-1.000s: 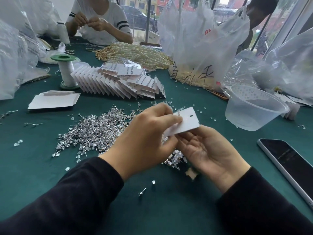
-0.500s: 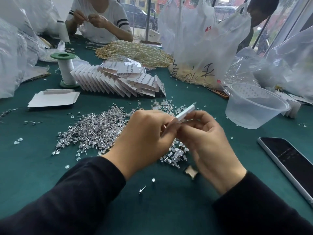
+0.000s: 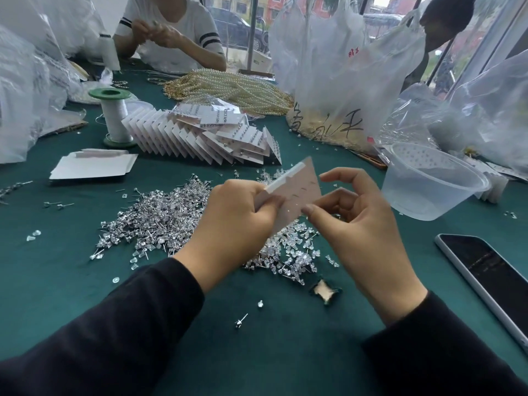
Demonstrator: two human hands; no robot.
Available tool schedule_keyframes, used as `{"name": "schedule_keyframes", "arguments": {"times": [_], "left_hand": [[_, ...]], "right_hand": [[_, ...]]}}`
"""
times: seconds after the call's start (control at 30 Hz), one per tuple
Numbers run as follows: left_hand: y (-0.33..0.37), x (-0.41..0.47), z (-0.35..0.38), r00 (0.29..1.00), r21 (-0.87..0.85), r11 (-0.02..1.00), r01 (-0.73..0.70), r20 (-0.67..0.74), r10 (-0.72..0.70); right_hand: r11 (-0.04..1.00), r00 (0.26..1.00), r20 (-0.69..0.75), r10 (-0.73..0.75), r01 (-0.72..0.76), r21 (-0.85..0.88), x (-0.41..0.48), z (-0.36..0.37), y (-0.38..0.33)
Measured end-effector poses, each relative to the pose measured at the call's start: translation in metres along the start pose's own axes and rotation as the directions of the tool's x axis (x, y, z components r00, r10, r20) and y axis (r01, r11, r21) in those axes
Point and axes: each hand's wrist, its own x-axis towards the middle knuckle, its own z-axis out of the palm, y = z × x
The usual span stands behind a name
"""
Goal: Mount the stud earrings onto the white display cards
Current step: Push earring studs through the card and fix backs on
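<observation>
My left hand (image 3: 237, 227) grips a white display card (image 3: 297, 192) by its left edge, holding it tilted above the table. My right hand (image 3: 360, 227) touches the card's lower right corner with thumb and forefinger, the other fingers spread; whether a stud is pinched there I cannot tell. Under both hands lies a wide pile of silver stud earrings (image 3: 160, 221) mixed with clear backs (image 3: 294, 258) on the green table cloth (image 3: 257, 338). Behind it stands a fanned row of filled cards (image 3: 205, 138). A single stud (image 3: 241, 320) lies close to me.
A clear plastic bowl (image 3: 428, 184) sits at right, a phone (image 3: 491, 278) at the near right edge. A flat white box (image 3: 91, 165) and a thread spool (image 3: 114, 118) are at left. Pearl strands (image 3: 234, 90) and plastic bags (image 3: 343, 67) fill the back. A person (image 3: 171, 32) works opposite.
The card was turned from edge-on to its face showing and lifted slightly. My right hand opened out and now touches only the card's lower right corner.
</observation>
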Motion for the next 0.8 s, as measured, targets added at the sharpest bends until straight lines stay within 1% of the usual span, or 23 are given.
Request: {"name": "schedule_keyframes", "arguments": {"times": [0.07, 0.17, 0.23, 0.3, 0.37, 0.47, 0.53, 0.6, 0.67, 0.73, 0.8], "left_hand": [[-0.003, 0.004, -0.002, 0.993, -0.117, 0.986, 0.120, 0.002, -0.120], [-0.007, 0.009, -0.001, 0.974, -0.210, 0.953, 0.218, -0.006, -0.224], [-0.009, 0.011, -0.001, 0.965, -0.219, 0.943, 0.251, -0.024, -0.262], [-0.011, 0.012, 0.000, 0.960, -0.210, 0.941, 0.265, -0.037, -0.279], [-0.012, 0.013, -0.001, 0.953, -0.221, 0.933, 0.285, -0.038, -0.300], [-0.011, 0.014, -0.001, 0.947, -0.250, 0.921, 0.298, -0.041, -0.318], [-0.010, 0.014, 0.000, 0.944, -0.271, 0.912, 0.309, -0.033, -0.330], [-0.010, 0.015, -0.001, 0.938, -0.287, 0.901, 0.324, -0.024, -0.345], [-0.010, 0.014, -0.001, 0.939, -0.288, 0.901, 0.324, -0.020, -0.344], [-0.009, 0.014, 0.000, 0.944, -0.281, 0.908, 0.310, -0.021, -0.328], [-0.008, 0.013, 0.000, 0.946, -0.284, 0.908, 0.307, -0.015, -0.324]], "right_hand": [[0.982, 1.000, -0.007, -0.018, 0.016, -0.189, 0.011, -0.012, 0.002], [0.872, 0.997, 0.082, 0.008, 0.033, -0.489, 0.029, -0.025, 0.007], [0.783, 0.984, 0.176, 0.019, 0.095, -0.615, 0.038, -0.029, 0.008], [0.706, 0.967, 0.251, 0.043, 0.149, -0.692, 0.044, -0.029, 0.010], [0.670, 0.960, 0.269, 0.079, 0.148, -0.728, 0.048, -0.032, 0.016], [0.655, 0.958, 0.256, 0.133, 0.108, -0.748, 0.049, -0.038, 0.027], [0.671, 0.964, 0.236, 0.124, 0.094, -0.736, 0.050, -0.040, 0.031], [0.710, 0.972, 0.220, 0.085, 0.095, -0.698, 0.050, -0.037, 0.033], [0.735, 0.967, 0.244, 0.073, 0.113, -0.669, 0.049, -0.029, 0.034], [0.731, 0.957, 0.277, 0.082, 0.131, -0.669, 0.047, -0.021, 0.037], [0.709, 0.959, 0.274, 0.075, 0.142, -0.691, 0.046, -0.016, 0.040]]}}
